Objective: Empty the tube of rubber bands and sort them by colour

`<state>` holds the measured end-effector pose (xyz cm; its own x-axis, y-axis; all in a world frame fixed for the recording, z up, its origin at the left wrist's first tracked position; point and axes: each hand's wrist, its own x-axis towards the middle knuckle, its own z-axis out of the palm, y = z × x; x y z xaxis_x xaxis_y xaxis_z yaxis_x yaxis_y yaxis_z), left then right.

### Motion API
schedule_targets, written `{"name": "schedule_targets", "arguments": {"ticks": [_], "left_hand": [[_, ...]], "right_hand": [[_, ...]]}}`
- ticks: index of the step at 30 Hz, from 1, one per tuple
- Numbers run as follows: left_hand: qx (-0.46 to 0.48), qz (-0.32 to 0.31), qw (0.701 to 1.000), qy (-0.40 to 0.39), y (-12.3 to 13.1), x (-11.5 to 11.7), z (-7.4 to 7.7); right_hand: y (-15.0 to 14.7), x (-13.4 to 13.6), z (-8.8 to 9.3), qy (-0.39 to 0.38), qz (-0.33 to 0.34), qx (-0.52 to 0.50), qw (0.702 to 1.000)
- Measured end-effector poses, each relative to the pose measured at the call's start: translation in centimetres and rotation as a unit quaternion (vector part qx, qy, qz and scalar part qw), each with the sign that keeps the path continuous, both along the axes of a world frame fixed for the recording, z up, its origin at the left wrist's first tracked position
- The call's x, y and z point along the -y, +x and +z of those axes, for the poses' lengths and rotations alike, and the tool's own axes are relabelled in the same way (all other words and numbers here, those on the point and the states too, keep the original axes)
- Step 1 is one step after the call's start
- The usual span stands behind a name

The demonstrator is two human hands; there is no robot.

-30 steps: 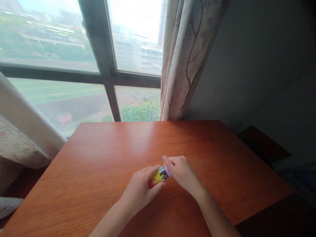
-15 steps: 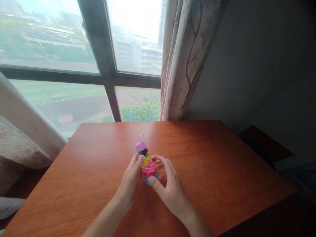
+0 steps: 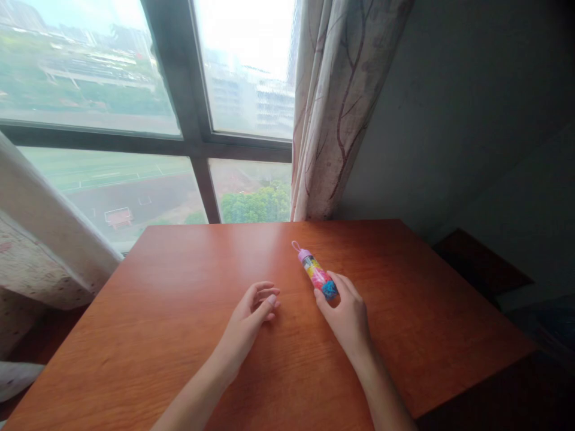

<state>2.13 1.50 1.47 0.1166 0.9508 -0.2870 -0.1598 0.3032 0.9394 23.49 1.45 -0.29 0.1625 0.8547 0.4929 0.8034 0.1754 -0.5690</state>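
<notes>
A slim clear bottle [image 3: 318, 274] with a lilac cap and a loop strap lies slanted on the table [image 3: 188, 317], its cap pointing away to the left. Inside it, black, yellow, pink, red and blue bits are layered; they look like small elastic bands. Around the bottle's near, blue end, my right hand [image 3: 348, 308] is closed, thumb on the left side and fingers on the right. My left hand [image 3: 256, 308] holds nothing. Its fingers are loosely bent and apart, over the table to the left of the bottle.
Behind the table is a window [image 3: 197, 143] with a dark frame. Patterned curtains [image 3: 332, 120] hang on both sides of it. A grey wall [image 3: 449, 120] stands to the right, with a dark brown flat surface [image 3: 483, 260] low beside the table.
The bottle has moved right and away from me with my right hand, and its blue end stays in that hand. My left hand has let go of it and stays behind on the left.
</notes>
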Motion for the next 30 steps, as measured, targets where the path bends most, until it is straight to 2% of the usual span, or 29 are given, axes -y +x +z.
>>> {"name": "schedule_targets", "arguments": {"ticks": [4,9,30], "left_hand": [[-0.042,-0.031,0.998,0.029,0.0,0.0,-0.6],[-0.060,-0.030,0.997,0.047,0.1,0.1,-0.8],[-0.047,-0.035,0.998,0.036,0.2,0.3,-0.1]], "right_hand": [[1.9,-0.6,-1.6,-0.006,-0.039,0.054,0.998],[2.1,-0.4,-2.8,-0.045,-0.041,0.078,0.995],[2.8,-0.7,-3.8,-0.028,-0.046,0.065,0.996]]}}
